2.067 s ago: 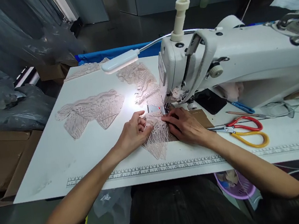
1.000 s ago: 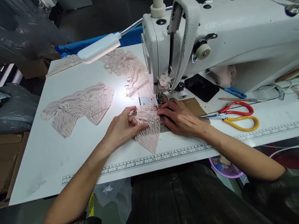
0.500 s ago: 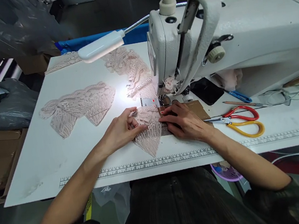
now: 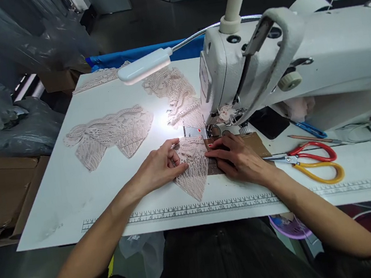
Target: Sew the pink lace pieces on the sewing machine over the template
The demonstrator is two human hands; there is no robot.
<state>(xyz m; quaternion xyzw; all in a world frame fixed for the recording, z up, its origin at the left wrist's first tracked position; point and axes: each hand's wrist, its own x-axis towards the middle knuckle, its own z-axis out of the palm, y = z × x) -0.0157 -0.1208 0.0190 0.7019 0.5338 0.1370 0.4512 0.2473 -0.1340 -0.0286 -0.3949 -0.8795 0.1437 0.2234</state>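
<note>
A pale pink lace piece (image 4: pixel 195 174) lies pointed end down in front of the sewing machine's presser foot (image 4: pixel 209 130). At its left edge, my left hand (image 4: pixel 161 162) has its fingers curled and its thumb on the lace, gripping it. My right hand (image 4: pixel 240 156) rests palm down across a brown board (image 4: pixel 256 143), its fingers stretched left and apart, the tips touching the lace's right edge. More lace (image 4: pixel 192 113) is bunched just behind the needle area. Under my right palm, part of the board is hidden.
The white sewing machine (image 4: pixel 331 51) fills the right side. Scissors (image 4: pixel 318 162), a black phone (image 4: pixel 268 122) and a pencil (image 4: pixel 312 139) lie right of my hand. Another lace piece (image 4: pixel 112 130) is on the left of the table (image 4: pixel 62 191); a lamp (image 4: pixel 145 66) hangs above. A printed ruler (image 4: pixel 181 213) runs along the front.
The whole view has shifted, so the table and machine appear farther right and slightly lower. Both hands keep nearly the same places on the lace, which has barely moved against the machine.
</note>
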